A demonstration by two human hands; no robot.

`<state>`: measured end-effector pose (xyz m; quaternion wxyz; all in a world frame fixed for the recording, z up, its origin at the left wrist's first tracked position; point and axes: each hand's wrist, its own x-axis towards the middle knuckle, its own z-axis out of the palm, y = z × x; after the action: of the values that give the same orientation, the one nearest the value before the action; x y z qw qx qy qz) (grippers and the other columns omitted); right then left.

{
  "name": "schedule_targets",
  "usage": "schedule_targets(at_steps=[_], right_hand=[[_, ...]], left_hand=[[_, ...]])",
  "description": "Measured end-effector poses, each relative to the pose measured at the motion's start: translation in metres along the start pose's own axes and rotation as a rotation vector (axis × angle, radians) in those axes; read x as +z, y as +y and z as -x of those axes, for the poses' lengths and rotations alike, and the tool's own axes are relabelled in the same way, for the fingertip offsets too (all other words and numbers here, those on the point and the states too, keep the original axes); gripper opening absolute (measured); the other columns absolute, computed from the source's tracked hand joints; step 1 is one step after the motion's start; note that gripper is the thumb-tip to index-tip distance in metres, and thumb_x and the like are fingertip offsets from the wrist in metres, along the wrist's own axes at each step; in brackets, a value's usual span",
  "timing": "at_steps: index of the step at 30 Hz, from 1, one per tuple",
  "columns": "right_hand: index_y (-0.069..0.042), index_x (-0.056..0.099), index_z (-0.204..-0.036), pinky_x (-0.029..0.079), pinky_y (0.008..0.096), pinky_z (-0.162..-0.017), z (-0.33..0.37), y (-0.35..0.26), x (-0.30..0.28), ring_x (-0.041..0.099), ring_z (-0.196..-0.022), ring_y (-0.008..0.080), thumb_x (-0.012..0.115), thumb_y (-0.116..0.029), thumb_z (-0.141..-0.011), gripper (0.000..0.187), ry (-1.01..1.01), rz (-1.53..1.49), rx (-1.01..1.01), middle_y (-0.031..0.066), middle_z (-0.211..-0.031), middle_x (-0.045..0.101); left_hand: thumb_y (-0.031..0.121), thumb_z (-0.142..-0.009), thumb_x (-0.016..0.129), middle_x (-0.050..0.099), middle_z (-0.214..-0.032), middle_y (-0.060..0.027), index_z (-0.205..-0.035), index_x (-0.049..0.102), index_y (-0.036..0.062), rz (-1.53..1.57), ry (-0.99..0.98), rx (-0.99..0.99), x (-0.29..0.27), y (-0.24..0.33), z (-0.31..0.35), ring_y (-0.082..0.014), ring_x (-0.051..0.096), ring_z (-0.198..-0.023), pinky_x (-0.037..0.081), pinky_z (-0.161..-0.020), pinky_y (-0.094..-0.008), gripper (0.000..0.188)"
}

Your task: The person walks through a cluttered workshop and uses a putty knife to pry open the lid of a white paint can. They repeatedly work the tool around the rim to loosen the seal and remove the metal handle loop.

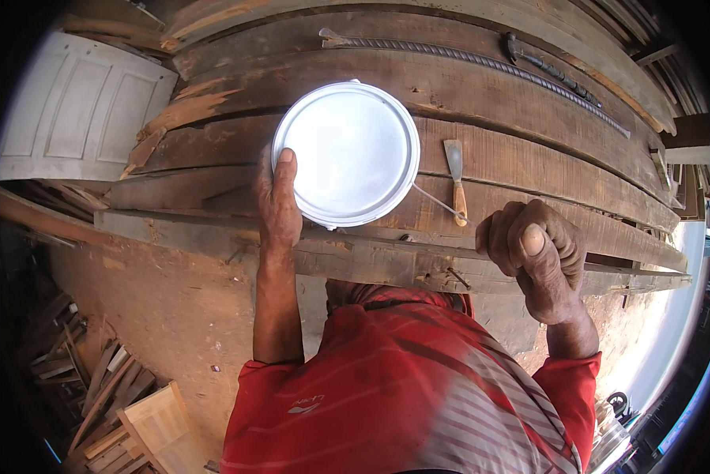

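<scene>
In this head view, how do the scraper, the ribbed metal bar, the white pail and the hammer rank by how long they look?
Largest to smallest, by longest visible span:
1. Ribbed metal bar
2. White pail, perhaps enlarged by nearness to the camera
3. Hammer
4. Scraper

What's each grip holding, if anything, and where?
Left grip: white bucket, by its left rim. Right grip: closed; any hold on the thin rod is unclear.

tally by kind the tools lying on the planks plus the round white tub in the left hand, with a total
White tub: 1
Scraper: 1
Hammer: 1
Ribbed metal bar: 1
Total: 4
</scene>
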<state>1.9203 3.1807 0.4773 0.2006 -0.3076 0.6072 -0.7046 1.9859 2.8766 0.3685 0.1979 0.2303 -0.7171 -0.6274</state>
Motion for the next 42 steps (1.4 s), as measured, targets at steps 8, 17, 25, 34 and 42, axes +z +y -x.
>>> schedule_targets(at_steps=[8, 17, 25, 34, 42], right_hand=[[-0.004, 0.059, -0.101, 0.057, 0.0435, -0.087, -0.018, 0.026, -0.007, 0.066, -0.083, 0.023, 0.086, -0.028, -0.09, 0.038, -0.047, 0.215, -0.348, 0.0107, -0.087, 0.065], [-0.021, 0.066, -0.137, 0.043, 0.0523, -0.116, -0.011, 0.087, 0.009, 0.052, -0.141, 0.0282, 0.081, -0.038, -0.088, 0.054, -0.408, 0.843, -0.418, 0.0046, -0.146, 0.059], [-0.018, 0.069, -0.129, 0.032, 0.0557, -0.126, -0.047, 0.106, 0.013, 0.048, -0.144, 0.0261, 0.063, -0.03, -0.094, 0.038, -0.706, 1.15, -0.75, 0.0063, -0.144, 0.06], [-0.007, 0.054, -0.088, 0.036, 0.0278, -0.062, -0.049, 0.102, 0.012, 0.041, -0.069, 0.0086, 0.042, -0.037, -0.116, 0.042, -0.234, -0.175, -0.047, -0.0002, -0.076, 0.05], [-0.01, 0.055, -0.08, 0.042, 0.0302, -0.059, -0.074, 0.048, -0.029, 0.046, -0.063, 0.0095, 0.05, -0.037, -0.114, 0.044, -0.004, -0.145, -0.031, -0.0015, -0.071, 0.051]], left_hand=[[0.042, -0.103, 0.064, 0.06, -0.141, -0.0236, -0.15, 0.05, -0.0011, -0.488, 0.168, 0.307, -0.007, -0.003, -0.015, -0.0329, 0.06, -0.129, 0.045, -0.111, -0.0461, 0.066], [0.033, -0.091, 0.079, 0.056, -0.149, -0.0197, -0.147, 0.054, 0.0042, -0.772, 0.053, 0.579, 0.027, 0.023, 0.01, -0.0392, 0.045, -0.146, 0.029, -0.121, -0.0608, 0.067], [0.036, -0.09, 0.079, 0.057, -0.149, -0.0171, -0.136, 0.062, 0.004, -0.817, 0.076, 0.54, 0.026, 0.011, 0.009, -0.0386, 0.043, -0.147, 0.027, -0.121, -0.0649, 0.058], [0.044, -0.086, 0.08, 0.057, -0.15, -0.0208, -0.134, 0.068, 0.0016, -1.034, 0.159, 0.515, 0.065, 0.028, 0.035, -0.0406, 0.048, -0.143, 0.026, -0.12, -0.0658, 0.066], [0.036, -0.083, 0.082, 0.066, -0.144, -0.0097, -0.127, 0.076, 0.0112, -0.945, 0.122, 0.614, 0.049, 0.026, 0.031, -0.0343, 0.054, -0.141, 0.029, -0.122, -0.0611, 0.052]])
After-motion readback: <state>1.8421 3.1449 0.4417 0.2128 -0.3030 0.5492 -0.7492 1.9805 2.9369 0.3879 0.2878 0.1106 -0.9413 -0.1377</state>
